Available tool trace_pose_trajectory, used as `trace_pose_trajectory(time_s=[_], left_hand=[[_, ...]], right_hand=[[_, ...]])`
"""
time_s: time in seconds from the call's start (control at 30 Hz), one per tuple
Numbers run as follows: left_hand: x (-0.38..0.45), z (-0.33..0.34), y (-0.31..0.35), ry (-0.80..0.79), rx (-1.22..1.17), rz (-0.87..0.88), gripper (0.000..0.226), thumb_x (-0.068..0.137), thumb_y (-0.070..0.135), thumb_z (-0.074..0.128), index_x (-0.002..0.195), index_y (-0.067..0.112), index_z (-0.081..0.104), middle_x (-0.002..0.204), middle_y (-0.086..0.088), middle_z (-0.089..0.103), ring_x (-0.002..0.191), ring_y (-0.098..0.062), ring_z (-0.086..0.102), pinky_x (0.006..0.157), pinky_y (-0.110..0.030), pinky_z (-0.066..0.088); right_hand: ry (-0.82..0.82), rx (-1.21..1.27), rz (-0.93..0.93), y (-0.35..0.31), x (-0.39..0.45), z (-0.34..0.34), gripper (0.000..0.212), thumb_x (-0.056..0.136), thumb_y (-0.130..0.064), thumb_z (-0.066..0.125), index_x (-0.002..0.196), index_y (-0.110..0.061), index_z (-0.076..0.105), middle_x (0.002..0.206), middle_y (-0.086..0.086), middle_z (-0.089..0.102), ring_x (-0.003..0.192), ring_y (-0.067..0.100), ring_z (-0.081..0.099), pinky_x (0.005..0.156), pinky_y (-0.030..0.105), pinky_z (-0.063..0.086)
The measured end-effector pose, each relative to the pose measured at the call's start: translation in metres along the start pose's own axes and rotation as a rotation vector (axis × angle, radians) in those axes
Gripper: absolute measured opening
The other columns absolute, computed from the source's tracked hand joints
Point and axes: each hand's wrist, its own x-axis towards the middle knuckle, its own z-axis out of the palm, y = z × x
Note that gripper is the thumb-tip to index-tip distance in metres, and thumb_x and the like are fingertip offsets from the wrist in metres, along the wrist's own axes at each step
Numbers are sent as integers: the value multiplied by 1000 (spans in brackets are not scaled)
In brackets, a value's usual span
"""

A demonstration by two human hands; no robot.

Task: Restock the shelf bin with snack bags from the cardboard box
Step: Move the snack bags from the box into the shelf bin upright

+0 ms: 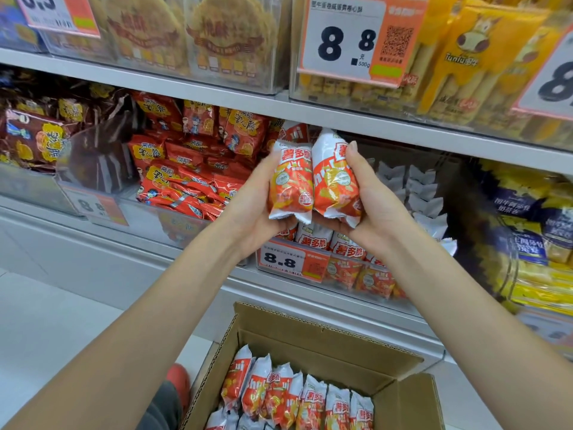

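Two orange-and-white snack bags are held up side by side, touching, in front of the middle shelf; the left hand (254, 209) grips the left snack bag (291, 181) from its outer side and below, fingers curled under its bottom seam, and the right hand (372, 206) grips the right snack bag (333, 178) with the thumb laid up its right edge and the fingers wrapped beneath; both bags stand roughly upright, tops tipped slightly toward the shelf; directly below and behind them sits the clear shelf bin (341, 283), already holding a layer of the same bags, with an orange price tag (293, 259) reading 8.8 clipped on its front; the upper shelf edge (403, 131) runs just above the raised bags, leaving a narrow opening into the bin; lower, near the bottom of the view, the cardboard box (310, 330) stands open on the floor, flaps spread, with a row of matching bags (297, 395) packed upright inside; to the left of the bin a neighbouring bin is heaped with red snack packets (192, 169); to the right lie white wrapped packets (424, 193) and yellow-and-navy packs (533, 225); on the top shelf hangs a large 8.8 price sign (350, 41); a red shoe (179, 383) shows beside the box
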Motion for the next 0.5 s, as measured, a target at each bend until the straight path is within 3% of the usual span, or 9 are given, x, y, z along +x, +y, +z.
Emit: trace_pose_trajectory(time_s=[0.07,0.13,0.23,0.37,0.5], left_hand=[[0,-2,-2,-10,62,32,38,92,31,58,126,16,54,111,-3,70,99,-17,65,90,-36,49],[3,-5,-4,-7,83,67,51,85,19,65,133,15,47,119,-6,67,105,-19,66,89,-34,53],[7,-9,-5,17,120,111,59,84,8,67,138,17,43,123,-12,64,111,-25,64,95,-41,51],[9,-12,-4,65,124,138,74,82,6,69,144,20,32,119,-13,66,109,-25,65,99,-47,48],[11,-11,-6,119,227,194,71,85,17,70,143,13,29,116,-4,67,105,-16,66,97,-38,50]], right_hand=[[-15,-3,-5,1,-1,2,41,92,-52,50,106,-16,64,104,11,74,98,26,70,91,45,54],[-6,-19,-26,3,0,0,40,92,-46,53,111,-13,63,110,15,71,98,27,69,90,46,53],[40,-50,-66,6,1,-7,59,89,-39,63,136,-10,41,120,12,67,104,25,68,91,49,54],[-13,-90,-111,12,-2,-15,67,86,-23,66,142,-16,30,126,11,63,107,28,67,91,53,52],[-27,-76,-153,13,-3,-14,78,72,-15,72,140,-17,33,126,14,61,111,30,64,94,55,50]])
